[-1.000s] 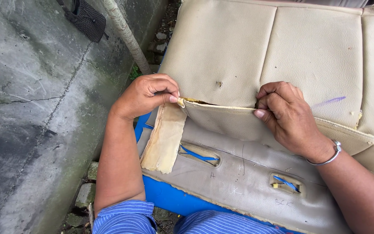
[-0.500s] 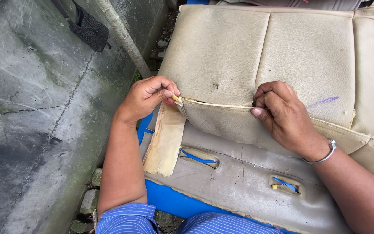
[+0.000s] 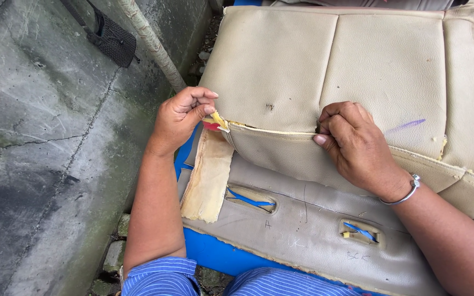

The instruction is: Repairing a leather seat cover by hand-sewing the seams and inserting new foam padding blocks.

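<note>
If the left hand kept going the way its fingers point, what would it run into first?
Probably the beige seat cover: the left hand already pinches its torn corner, fingers pointing right along the folded edge toward the right hand, farther on.

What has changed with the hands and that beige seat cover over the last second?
Little: the left hand lifted its pinched corner of the seat cover slightly, baring a yellow edge. The right hand stays pinched on the seam; the foam strip lies as before.
</note>
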